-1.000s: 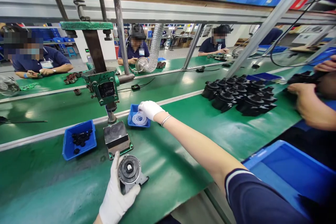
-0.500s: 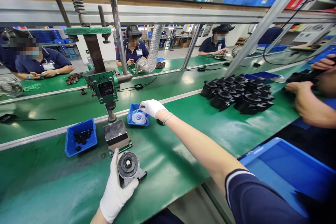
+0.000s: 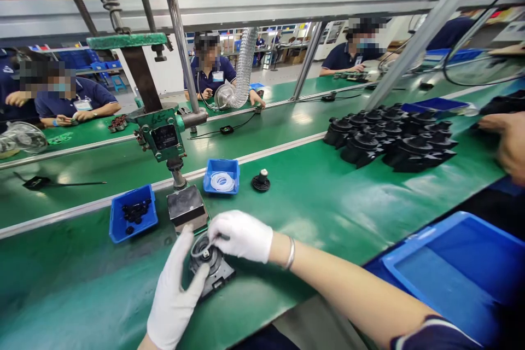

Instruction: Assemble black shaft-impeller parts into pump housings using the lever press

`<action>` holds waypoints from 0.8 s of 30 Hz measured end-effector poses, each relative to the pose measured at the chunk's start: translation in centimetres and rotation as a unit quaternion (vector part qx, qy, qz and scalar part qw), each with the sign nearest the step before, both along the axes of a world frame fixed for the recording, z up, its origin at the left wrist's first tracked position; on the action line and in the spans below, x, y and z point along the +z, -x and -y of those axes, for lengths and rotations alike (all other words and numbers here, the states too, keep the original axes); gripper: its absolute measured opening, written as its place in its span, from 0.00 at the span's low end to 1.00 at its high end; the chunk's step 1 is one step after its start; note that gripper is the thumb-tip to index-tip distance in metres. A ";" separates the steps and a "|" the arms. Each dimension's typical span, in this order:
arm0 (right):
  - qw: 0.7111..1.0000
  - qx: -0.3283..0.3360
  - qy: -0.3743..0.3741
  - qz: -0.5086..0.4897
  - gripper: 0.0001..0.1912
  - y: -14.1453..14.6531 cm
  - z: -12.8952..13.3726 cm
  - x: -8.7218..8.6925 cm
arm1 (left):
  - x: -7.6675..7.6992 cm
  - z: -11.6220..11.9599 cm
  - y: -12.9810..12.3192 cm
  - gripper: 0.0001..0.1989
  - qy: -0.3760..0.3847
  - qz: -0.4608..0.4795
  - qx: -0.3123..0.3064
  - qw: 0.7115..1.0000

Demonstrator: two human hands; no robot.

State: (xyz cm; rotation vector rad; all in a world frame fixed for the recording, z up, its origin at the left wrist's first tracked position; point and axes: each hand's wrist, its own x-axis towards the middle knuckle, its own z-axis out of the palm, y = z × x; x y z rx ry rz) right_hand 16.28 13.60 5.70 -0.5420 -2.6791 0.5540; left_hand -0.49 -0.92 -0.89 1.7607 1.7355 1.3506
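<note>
My left hand (image 3: 174, 287), in a white glove, grips a round grey-and-black motor housing (image 3: 218, 278) by its left side, the thumb lying over the near edge. Over the housing's top, my right hand (image 3: 243, 236), gloved too, pinches a thin whitish sealing ring (image 3: 193, 250) between thumb and fingertips. The ring is around or just above the central hub; whether it touches is hard to tell. Behind the housing is the metal block (image 3: 186, 206) of a green hand press (image 3: 164, 134). More white rings lie in a small blue bin (image 3: 221, 163).
Another blue bin (image 3: 115, 224) holds small black parts. A black round part with a white tip (image 3: 261, 181) stands on the green bench (image 3: 295, 213). Several black housings (image 3: 389, 134) are grouped at right, near a co-worker's hand (image 3: 512, 142). A large blue crate (image 3: 447, 279) is at lower right.
My right hand has come from the ring bin back toward me, now with a ring over the motor housing. The black part it hid is visible. My left hand keeps hold of the housing.
</note>
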 end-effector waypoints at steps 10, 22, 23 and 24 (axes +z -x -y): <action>0.997 0.052 -0.019 -0.049 0.07 -0.9 1.0 -2.1 | 0.7 0.3 2.1 0.06 -0.032 -0.245 0.028 0.969; 0.983 0.013 -0.156 -0.095 0.17 -3.7 5.6 -5.1 | 0.7 3.2 2.1 0.10 0.093 -0.099 -0.113 0.984; 0.981 0.003 -0.141 -0.136 0.16 -3.8 5.7 -5.3 | 0.6 3.5 2.2 0.10 0.098 -0.068 -0.105 0.987; 0.976 -0.016 -0.114 -0.184 0.15 -3.7 5.8 -5.3 | 0.6 3.6 2.3 0.12 0.104 -0.030 -0.085 0.990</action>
